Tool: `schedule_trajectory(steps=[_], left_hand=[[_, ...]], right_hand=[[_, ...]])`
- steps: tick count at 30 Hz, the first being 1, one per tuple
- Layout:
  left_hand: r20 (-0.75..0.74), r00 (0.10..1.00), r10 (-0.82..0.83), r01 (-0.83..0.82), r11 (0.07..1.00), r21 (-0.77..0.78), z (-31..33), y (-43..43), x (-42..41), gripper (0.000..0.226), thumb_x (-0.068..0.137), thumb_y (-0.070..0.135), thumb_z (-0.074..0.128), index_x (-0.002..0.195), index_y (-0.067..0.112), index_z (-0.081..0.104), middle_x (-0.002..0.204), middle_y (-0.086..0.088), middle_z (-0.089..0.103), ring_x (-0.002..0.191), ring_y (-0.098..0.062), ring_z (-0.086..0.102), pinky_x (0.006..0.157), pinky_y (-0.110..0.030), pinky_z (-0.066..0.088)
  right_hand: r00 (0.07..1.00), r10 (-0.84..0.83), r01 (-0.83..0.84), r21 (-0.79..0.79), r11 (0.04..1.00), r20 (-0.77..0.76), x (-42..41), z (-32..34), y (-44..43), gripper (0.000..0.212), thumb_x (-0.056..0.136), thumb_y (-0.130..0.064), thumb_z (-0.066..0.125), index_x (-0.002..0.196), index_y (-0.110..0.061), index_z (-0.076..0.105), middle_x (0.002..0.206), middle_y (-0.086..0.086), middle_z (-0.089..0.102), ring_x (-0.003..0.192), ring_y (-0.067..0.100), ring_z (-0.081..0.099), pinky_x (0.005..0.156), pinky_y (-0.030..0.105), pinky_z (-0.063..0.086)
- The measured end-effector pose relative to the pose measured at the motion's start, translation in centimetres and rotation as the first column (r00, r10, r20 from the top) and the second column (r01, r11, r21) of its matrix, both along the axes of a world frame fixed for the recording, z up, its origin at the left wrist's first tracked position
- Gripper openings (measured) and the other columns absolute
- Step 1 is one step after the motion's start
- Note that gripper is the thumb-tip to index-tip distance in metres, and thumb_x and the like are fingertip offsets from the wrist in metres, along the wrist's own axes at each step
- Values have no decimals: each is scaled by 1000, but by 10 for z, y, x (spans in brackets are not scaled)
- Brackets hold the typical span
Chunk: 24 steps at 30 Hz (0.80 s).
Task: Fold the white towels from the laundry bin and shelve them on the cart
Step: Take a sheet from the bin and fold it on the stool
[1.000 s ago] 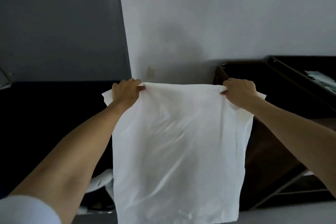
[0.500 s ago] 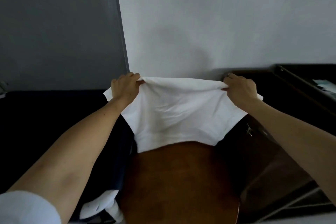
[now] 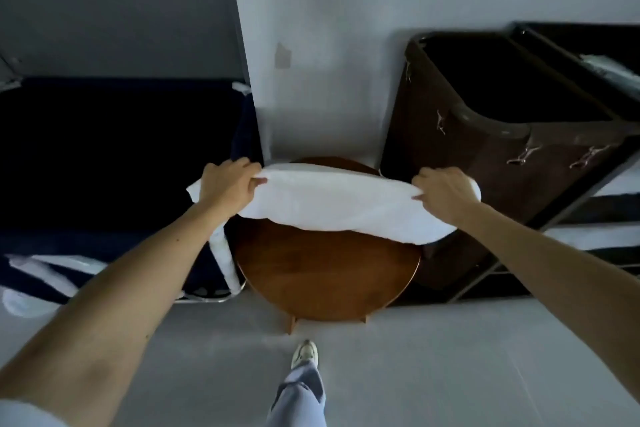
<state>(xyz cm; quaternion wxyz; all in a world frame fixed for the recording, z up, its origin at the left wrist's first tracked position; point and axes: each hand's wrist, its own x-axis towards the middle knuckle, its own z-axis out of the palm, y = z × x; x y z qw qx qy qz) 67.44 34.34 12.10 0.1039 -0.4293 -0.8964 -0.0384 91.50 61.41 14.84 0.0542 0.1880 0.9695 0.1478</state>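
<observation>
A round brown wooden table (image 3: 325,274) stands below and between the two hands, against a pale wall (image 3: 346,28) on a grey floor (image 3: 433,357). Outward of the left hand (image 3: 228,185) sits a dark blue bin (image 3: 121,149), with white cloth low at its near edge. Outward of and beyond the right hand (image 3: 446,192) is a brown fabric bag on a metal cart (image 3: 485,163). Nearer the person than both hands, a light shoe (image 3: 304,354) and a pale trouser leg show on the floor. The white towel (image 3: 339,208) stretches between the hands over the far half of the table. The left hand's fingers are curled over its left end and the right hand pinches its right end, the hands well apart. Whether the cloth already rests on the wood cannot be told. A second ago the towel hung full length from the same two grips, hiding the table. Half a second ago its lower edge had swung away over the tabletop. Now it has come down into a long, shallow fold just over the table, and the view has tipped down to take in the floor.
</observation>
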Motion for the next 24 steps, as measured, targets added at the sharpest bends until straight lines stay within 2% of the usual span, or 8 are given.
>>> schedule_trajectory(steps=[3,8,14,20,24], left_hand=[[37,999,-25,29,991,-132,-28,-20,39,35,100,36,37,123,19,56,117,-4,58,103,-28,56,68,-32,27],[172,985,26,23,961,-277,-77,-51,78,34,101,36,35,120,20,56,119,-1,57,109,-26,51,81,-35,36],[183,982,36,8,972,-235,-117,-59,96,30,101,32,38,119,18,58,112,-3,64,103,-27,59,69,-32,32],[330,939,98,-89,995,-43,-113,-25,62,23,98,17,42,114,14,60,112,-11,65,101,-34,59,80,-40,44],[287,948,136,-134,991,-27,-104,11,26,25,98,15,40,116,12,58,110,-14,63,101,-35,56,85,-40,35]], right_hand=[[995,-26,30,-45,999,95,37,-35,-25,30,98,-30,43,123,-16,50,123,1,51,108,21,56,88,31,39],[985,-41,62,-124,990,169,69,-81,-57,30,98,-32,42,123,-18,52,124,-3,51,110,20,56,88,32,40],[972,-133,179,-240,954,194,86,-108,-66,29,99,-25,41,124,-15,51,124,0,50,112,24,55,81,29,39],[966,-244,258,-343,903,85,59,-98,-35,22,97,-15,44,114,-6,54,118,11,54,105,33,56,79,36,42],[972,-233,233,-337,912,41,21,-89,-4,24,96,-10,45,117,-3,52,120,13,53,110,32,53,84,36,41]])
